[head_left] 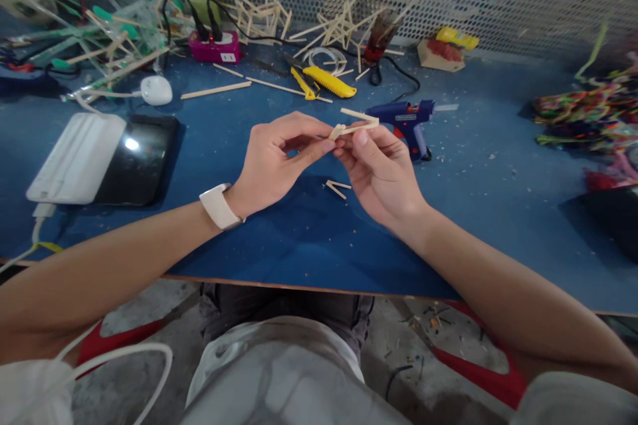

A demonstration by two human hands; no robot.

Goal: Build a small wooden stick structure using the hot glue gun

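Observation:
Between my two hands, above the blue table, is a small frame of joined wooden sticks (359,126). My left hand (277,158) pinches its left end between thumb and fingertips. Thumb and fingers of my right hand (381,169) close on its right part, below the corner where two sticks meet. A blue glue gun (406,118) lies just behind my right hand, partly covered by it. Under my hands, a small V-shaped stick piece (337,187) rests on the tabletop.
Behind my hands lie a yellow utility knife (329,82), a loose stick (216,90) and a purple power socket (214,46). Stick structures (262,13) stand along the mesh back. A white power bank (74,156) and black phone (137,159) lie left; colourful strings (588,109) are heaped right.

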